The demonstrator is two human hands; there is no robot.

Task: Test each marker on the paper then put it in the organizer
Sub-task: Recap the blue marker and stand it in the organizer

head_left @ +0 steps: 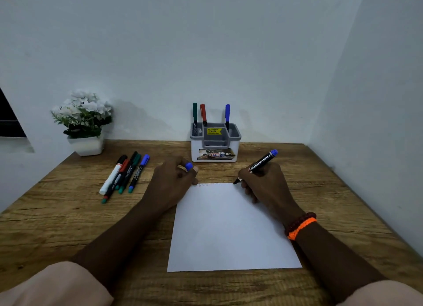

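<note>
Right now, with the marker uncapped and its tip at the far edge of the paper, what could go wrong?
1. The tip of the black marker in the right hand sits at the far edge of the paper, so a stroke might run onto the wooden table.
2. The left hand holds the blue cap and barely touches the sheet's corner, so the paper may slide.

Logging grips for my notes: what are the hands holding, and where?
Right hand grips the black marker low on its barrel, near the tip. Left hand pinches its blue cap.
</note>
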